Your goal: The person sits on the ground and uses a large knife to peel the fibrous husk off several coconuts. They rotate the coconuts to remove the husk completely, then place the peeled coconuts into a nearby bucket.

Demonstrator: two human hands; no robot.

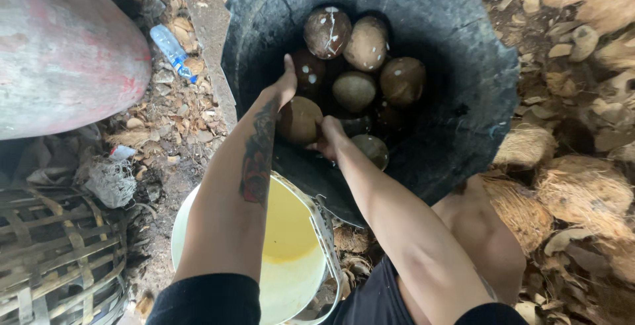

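Left hand [286,85] and right hand [329,136] both closed on 1 husked coconut [299,120], held between them inside black tub [463,100]. 7 further husked coconuts [357,54] piled behind it in tub. White bucket [291,259] directly below forearms. Husk pile [569,186] to right; plastic bottle [170,50], woven basket [53,259] to left.

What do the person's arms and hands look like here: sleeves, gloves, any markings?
Both hands are bare, with no gloves. The left hand belongs to a forearm with a dark tattoo running along its length. The right hand and its forearm show no markings. Black sleeves are pushed up to about the elbows on both arms. No watch or rings are visible.
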